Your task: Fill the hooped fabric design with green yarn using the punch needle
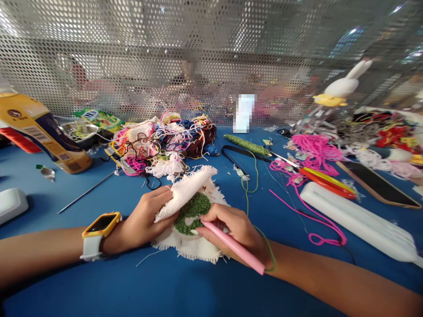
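A piece of white frayed cloth lies on the blue table, with a patch of green tufted yarn on it. My left hand grips the cloth and folds its upper flap back. A yellow-cased watch sits on that wrist. My right hand is closed round a pink punch-needle pen, its tip at the green patch. A green yarn strand runs from the pen up to a green yarn spool.
A tangle of mixed yarn lies behind the cloth. Pink yarn, an orange-yellow tool, a white long case and a phone are at the right. A yellow bottle and a metal needle lie left. A perforated screen stands behind.
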A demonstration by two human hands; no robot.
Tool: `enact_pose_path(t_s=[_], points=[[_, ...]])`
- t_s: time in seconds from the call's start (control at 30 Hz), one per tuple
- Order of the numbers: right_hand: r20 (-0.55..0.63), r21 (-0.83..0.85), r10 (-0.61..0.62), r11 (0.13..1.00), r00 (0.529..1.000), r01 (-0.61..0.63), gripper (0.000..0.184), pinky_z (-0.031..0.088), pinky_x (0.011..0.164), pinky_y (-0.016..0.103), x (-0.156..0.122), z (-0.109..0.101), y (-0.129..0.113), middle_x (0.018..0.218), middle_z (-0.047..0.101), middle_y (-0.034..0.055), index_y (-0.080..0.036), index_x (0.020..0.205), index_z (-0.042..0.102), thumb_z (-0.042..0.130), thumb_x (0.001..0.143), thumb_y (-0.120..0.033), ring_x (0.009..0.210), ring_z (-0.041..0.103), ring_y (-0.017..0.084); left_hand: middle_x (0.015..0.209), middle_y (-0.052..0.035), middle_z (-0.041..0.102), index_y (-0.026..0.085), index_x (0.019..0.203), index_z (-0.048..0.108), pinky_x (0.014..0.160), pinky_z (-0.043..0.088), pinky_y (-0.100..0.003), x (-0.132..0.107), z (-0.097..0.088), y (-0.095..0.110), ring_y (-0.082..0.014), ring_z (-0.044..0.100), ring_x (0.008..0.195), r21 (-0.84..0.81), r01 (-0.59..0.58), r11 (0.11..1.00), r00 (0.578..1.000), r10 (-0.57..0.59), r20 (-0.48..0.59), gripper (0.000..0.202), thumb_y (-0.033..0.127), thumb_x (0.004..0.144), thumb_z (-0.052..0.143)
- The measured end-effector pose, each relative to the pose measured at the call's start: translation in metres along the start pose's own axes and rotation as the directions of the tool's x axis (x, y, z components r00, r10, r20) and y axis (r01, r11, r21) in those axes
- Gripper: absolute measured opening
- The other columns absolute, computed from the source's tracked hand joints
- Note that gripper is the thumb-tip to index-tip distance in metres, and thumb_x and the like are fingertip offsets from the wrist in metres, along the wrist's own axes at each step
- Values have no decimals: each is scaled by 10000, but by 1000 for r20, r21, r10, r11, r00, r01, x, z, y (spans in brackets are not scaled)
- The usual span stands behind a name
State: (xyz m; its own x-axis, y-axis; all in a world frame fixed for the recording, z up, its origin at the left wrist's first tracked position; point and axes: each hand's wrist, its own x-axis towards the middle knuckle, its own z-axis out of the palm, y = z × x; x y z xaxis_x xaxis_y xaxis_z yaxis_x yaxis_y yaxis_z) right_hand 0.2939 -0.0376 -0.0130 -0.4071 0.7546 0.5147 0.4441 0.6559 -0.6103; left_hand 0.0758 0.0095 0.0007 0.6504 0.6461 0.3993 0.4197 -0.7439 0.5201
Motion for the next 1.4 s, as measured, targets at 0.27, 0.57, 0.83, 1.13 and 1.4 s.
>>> enact_pose_path(t_s=[0.27,0.57,0.83,1.13,1.4], points=[[9,-29,-76,997,997,76,73,432,561,211,2,2,7,663,562,14,-170,794,527,513,828,-108,561,507,102,719,-6,500,162,695,434,574,360,-196,2,0,0,-107,402,629,-9,11,1000,1000,-12,-2,171,121,860,456],[-62,-54,-120,992,991,116,181,305,470,233,-1,0,0,566,366,-41,-210,680,380,457,774,-75,488,332,102,743,-11,510,158,717,452,586,371,-195,1,1,-2,-104,421,636,-15,6,1000,999,-6,37,163,125,876,453],[-109,9,-142,990,984,144,191,272,453,240,-4,-4,0,552,314,-50,-223,685,328,430,724,-67,467,305,107,732,-12,517,163,706,457,581,382,-206,1,1,-3,-113,438,637,1,-10,1000,999,10,36,168,134,871,451],[-105,15,-152,988,983,154,194,247,447,246,-3,-5,0,549,277,-54,-224,679,305,418,716,-72,457,282,102,760,-33,534,157,727,477,594,397,-225,0,0,-2,-126,461,662,6,-11,1000,999,11,41,141,145,865,451],[-137,11,-156,987,978,159,209,245,439,246,-3,-5,0,543,245,-59,-229,663,291,424,698,-73,452,261,102,753,-36,537,156,725,481,592,397,-234,0,-1,-2,-127,453,655,6,-19,1000,999,19,42,144,150,865,447]])
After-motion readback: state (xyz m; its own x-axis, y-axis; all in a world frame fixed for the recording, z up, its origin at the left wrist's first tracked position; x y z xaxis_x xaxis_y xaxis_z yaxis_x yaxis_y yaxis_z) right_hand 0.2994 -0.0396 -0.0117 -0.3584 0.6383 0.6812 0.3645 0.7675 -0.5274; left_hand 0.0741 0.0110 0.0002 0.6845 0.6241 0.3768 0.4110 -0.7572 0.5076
